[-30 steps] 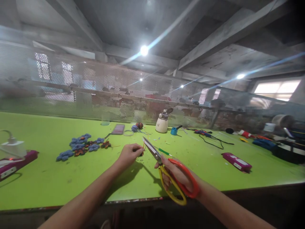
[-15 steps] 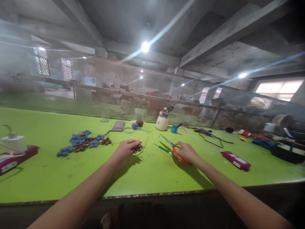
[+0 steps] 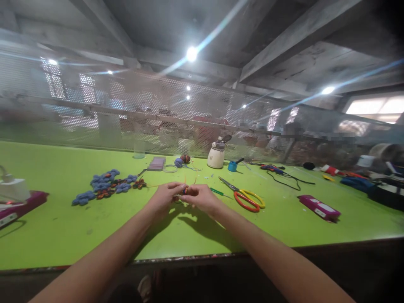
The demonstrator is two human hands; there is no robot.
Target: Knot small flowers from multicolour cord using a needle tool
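My left hand (image 3: 166,197) is closed around a small dark-and-orange crochet piece (image 3: 185,191), mostly hidden by the fingers. My right hand (image 3: 203,200) meets it from the other side, thumb and fingers pinched at the same piece. An orange yarn strand runs left from my left hand toward several crocheted flowers, blue ones (image 3: 102,181) and brown-orange ones (image 3: 139,184). To the right of my right hand lie scissors (image 3: 246,200) with one red and one yellow handle loop. Beside them is a green-handled crochet hook (image 3: 217,192), partly behind my right hand.
Two yarn balls, one blue (image 3: 178,163) and one dark multicoloured (image 3: 185,159), sit at the back near a white bottle (image 3: 216,156) and a blue pot (image 3: 232,166). Purple power strips lie left (image 3: 34,201) and right (image 3: 319,208). A mesh screen (image 3: 151,122) borders the green table.
My right hand has let go of the scissors, which now lie on the table. It has moved left to the crochet piece. My left hand keeps its hold.
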